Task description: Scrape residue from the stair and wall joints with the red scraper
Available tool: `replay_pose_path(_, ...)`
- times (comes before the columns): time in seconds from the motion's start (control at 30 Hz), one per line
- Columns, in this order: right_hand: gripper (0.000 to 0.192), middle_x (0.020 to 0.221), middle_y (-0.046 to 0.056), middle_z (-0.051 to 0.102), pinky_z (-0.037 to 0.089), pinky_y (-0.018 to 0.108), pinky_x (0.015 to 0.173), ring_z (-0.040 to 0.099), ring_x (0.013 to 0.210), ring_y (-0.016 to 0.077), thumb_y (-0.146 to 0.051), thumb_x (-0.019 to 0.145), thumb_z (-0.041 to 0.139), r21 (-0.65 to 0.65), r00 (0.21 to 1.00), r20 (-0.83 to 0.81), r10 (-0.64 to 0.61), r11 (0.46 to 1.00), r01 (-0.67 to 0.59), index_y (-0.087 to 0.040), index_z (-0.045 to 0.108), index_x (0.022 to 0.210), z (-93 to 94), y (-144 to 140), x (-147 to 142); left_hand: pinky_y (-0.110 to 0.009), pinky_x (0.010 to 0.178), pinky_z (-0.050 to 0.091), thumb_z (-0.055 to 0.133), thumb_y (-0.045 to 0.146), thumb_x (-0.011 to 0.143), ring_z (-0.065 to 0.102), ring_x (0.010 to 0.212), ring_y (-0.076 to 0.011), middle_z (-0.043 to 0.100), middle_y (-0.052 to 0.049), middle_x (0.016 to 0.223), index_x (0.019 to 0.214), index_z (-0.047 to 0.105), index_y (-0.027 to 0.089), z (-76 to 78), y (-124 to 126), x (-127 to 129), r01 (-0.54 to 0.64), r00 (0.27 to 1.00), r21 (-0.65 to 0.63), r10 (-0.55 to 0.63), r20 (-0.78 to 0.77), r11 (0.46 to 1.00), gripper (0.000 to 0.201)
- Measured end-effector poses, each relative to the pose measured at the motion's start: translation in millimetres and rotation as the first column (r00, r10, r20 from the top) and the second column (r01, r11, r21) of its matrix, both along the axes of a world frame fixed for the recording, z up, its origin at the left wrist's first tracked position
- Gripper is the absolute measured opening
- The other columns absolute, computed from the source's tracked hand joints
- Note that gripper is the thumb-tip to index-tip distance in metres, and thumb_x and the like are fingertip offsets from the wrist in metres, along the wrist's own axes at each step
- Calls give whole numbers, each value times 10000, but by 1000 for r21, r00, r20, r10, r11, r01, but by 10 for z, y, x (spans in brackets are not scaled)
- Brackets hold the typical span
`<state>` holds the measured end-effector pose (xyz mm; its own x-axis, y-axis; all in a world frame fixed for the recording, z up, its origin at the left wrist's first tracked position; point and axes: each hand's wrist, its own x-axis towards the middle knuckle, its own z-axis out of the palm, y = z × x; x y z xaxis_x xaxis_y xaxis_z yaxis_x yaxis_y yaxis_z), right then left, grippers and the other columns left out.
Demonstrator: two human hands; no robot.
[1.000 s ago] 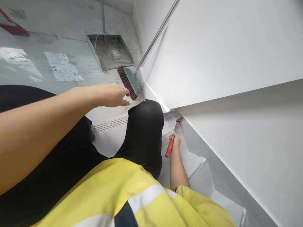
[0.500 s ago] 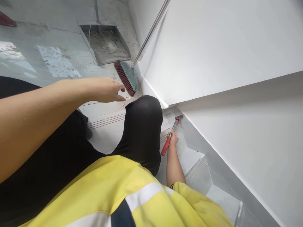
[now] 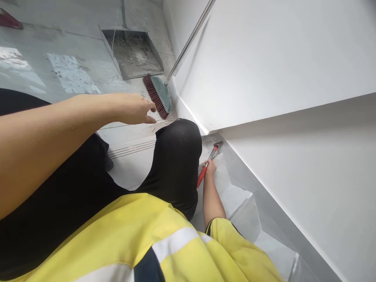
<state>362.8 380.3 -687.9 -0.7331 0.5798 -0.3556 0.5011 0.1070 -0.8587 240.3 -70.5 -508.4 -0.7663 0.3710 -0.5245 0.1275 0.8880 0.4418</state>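
Red-handled scraper (image 3: 212, 152): in the right hand, slanting over the stair step beside the raised knee, its dark head near the foot of the wall.
Scraper's hidden parts: the fist covers the middle of the tool, and the lower handle meets the outline of the black trousers (image 3: 180, 156), so I cannot tell whether they touch. The head is small in view; whether its edge presses on the step (image 3: 221, 159) or the grey skirting (image 3: 249, 172) is unclear.
Cut off: the broom's metal pole (image 3: 190, 39) and the dustpan's handle (image 3: 123, 13) both run out at the top edge; a red object (image 3: 9, 19) at the left edge shows only in part, too little to name.
Right hand (image 3: 210, 167): fingers closed around the scraper between its red grip and its head.
Left hand (image 3: 136, 110): fingers loosely bent, thumb apart from the forefinger, nothing seen between them; the remaining fingers are hidden.
Near the left hand: broom head (image 3: 162, 94), bristles just beyond the fingertips in view; contact cannot be told.
Dustpan (image 3: 155, 55): beyond the broom head, with grey debris inside.
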Motion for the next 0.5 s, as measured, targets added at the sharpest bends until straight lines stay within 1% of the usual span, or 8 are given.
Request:
replay_pose_path(0.07, 99, 537, -52, 454, 392, 211, 419, 438, 421, 89, -182, 688, 484, -25, 999, -37, -19, 1000, 18, -226, 397, 672, -12, 5, -17, -413, 841, 402, 447, 528, 820, 548, 1010, -315, 644, -117, 1083, 1255, 500, 198, 11, 7, 6, -13, 1000, 2, 13, 20, 1000, 549)
replay_pose_path(0.17, 81, 544, -45, 472, 384, 217, 397, 430, 408, 91, -195, 681, 507, -34, 998, -46, -33, 999, 31, -226, 433, 684, -5, 14, -6, -406, 828, 410, 435, 505, 831, 547, 1004, -311, 643, -128, 1082, 1253, 498, 179, 9, -1, 2, -6, 999, -6, 6, 31, 1000, 537)
replay_pose_path(0.27, 88, 529, -55, 465, 389, 212, 405, 435, 406, 87, -183, 677, 505, -51, 998, -47, -33, 998, 31, -223, 426, 682, -11, 4, 2, -403, 821, 412, 434, 557, 811, 531, 1023, -312, 643, -109, 1089, 1257, 500, 201, -39, -20, -10, -10, 1000, 12, 11, -9, 1000, 574)
replay_pose_path(0.37, 76, 512, -67, 462, 388, 205, 405, 443, 403, 84, -170, 684, 478, -28, 999, -49, -13, 1000, 12, -218, 419, 682, -13, 2, -35, -390, 845, 395, 452, 605, 782, 519, 1039, -297, 662, -78, 1054, 1261, 508, 230, -89, -19, -13, -22, 1000, 5, 22, -22, 1000, 610)
replay_pose_path(0.43, 69, 492, -67, 465, 385, 207, 395, 451, 395, 89, -172, 681, 479, -12, 1000, 3, 9, 1000, -9, -215, 424, 676, 20, 43, -94, -379, 838, 395, 448, 613, 781, 517, 1033, -290, 672, -74, 1028, 1263, 512, 226, -96, -10, -10, -12, 1000, -15, 12, -15, 1000, 621)
replay_pose_path(0.5, 80, 464, -64, 466, 372, 211, 375, 457, 379, 98, -179, 665, 498, 4, 994, 99, 37, 999, -38, -211, 425, 654, 80, 121, -167, -365, 817, 404, 439, 614, 785, 521, 1017, -281, 675, -74, 1019, 1263, 510, 218, -89, -7, -9, 4, 1000, -25, -5, -20, 1000, 625)
